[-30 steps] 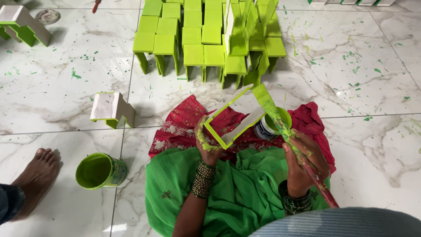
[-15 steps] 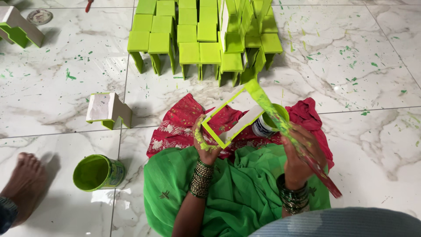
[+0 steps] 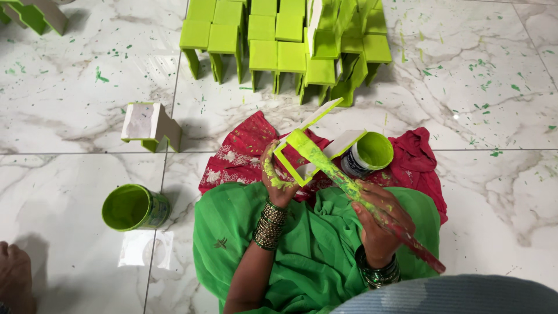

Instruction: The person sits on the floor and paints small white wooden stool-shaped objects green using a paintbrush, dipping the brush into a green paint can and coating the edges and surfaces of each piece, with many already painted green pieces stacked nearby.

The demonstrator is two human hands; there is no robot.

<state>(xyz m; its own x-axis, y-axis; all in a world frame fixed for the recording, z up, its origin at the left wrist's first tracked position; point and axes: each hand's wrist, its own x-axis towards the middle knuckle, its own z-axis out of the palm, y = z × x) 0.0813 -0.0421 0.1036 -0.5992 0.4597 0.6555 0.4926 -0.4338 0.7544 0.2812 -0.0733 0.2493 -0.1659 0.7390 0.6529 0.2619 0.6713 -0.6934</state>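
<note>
White marble floor (image 3: 70,75), flecked with green paint, carries everything in view. At its bottom-left edge a bare foot (image 3: 14,276) of another person shows. Next comes an open tin of green paint (image 3: 132,207) beside a pale square lid (image 3: 143,249), and further up an unpainted small stool (image 3: 148,123) lying on its side. Along the top edge stand rows of painted green stools (image 3: 279,40), set close together.

At the centre the person sits on a red cloth (image 3: 238,154) with green fabric over the lap. The left hand (image 3: 278,177) is closed around the lower edge of a small wooden stool (image 3: 317,148), half painted, held tilted above the lap. The right hand (image 3: 378,218) is wrapped in a fist round the handle of a long brush (image 3: 349,186), its bristle end laid on the stool's green edge. A second paint tin (image 3: 367,154) stands on the cloth just behind the stool.

Judgement: the stool looks light and stiff, but wet paint makes it slippery — hold it by the bare wood, away from the fresh edge. Open room lies to the right on bare floor; the tin behind and the stool rows ahead leave little margin — a wide swing of the brush could tip the tin.
</note>
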